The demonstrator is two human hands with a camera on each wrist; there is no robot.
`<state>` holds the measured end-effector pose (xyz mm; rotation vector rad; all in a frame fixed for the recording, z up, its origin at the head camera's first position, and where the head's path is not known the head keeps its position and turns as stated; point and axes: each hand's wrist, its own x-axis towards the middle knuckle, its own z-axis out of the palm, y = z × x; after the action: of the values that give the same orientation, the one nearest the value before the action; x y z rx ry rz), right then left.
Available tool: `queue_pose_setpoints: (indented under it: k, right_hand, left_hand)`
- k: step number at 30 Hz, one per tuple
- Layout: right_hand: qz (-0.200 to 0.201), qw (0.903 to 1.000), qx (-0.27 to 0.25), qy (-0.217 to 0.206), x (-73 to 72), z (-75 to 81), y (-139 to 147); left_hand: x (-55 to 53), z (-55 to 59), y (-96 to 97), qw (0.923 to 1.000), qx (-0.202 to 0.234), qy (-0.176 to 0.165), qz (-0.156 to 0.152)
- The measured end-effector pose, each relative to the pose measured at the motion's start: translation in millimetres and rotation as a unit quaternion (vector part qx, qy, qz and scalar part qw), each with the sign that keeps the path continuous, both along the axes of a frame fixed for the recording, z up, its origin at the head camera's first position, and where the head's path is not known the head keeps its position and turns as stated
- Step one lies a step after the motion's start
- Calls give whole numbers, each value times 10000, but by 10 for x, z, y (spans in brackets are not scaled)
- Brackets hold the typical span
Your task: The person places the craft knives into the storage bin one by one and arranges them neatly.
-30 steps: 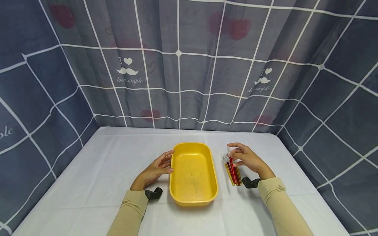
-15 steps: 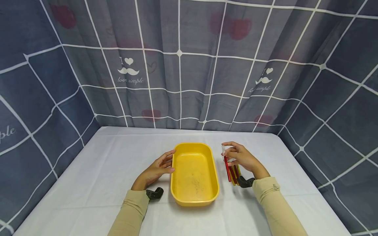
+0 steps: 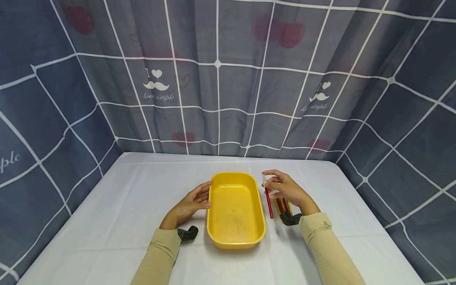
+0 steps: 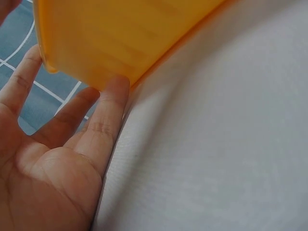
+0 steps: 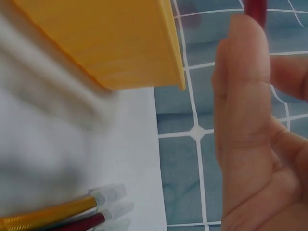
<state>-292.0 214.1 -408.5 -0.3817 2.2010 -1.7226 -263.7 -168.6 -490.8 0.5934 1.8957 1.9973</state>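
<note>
A yellow plastic tray [image 3: 236, 208] lies lengthwise on the white tablecloth. At its left side my left hand [image 3: 189, 206] rests its outstretched fingers against the rim and outer wall, also seen on the wall [image 4: 125, 38] in the left wrist view. To the right of the tray my right hand [image 3: 286, 190] pinches a slim red stick [image 3: 268, 204] by its clear end, the red body slanting down. In the right wrist view only a short part of the red stick [image 5: 256, 10] shows past the thumb. Behind that hand lie several red and gold sticks [image 3: 287, 204], partly hidden.
In the right wrist view, clear caps top a gold stick [image 5: 53, 214] and a dark red stick [image 5: 79, 224] on the cloth. A grey curtain [image 3: 199, 87] with white grid lines encloses the table's back and sides. Black wrist devices [image 3: 187, 233] hang under both wrists.
My right hand has drawn one red stick out of the bunch and carried it left towards the tray. The left hand stays at the tray's left rim.
</note>
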Motion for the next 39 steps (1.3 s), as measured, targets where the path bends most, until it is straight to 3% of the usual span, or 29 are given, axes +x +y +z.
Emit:
queue_pose_setpoints:
  k: [20, 39]
  right_hand:
    - [152, 9995, -288, 9, -25, 48, -323]
    - [457, 9958, -742, -270, -69, 54, -690]
  left_hand:
    - [-4, 9, -18, 10000, -69, -25, 14]
    - [2, 14, -9, 10000, -85, 38, -22]
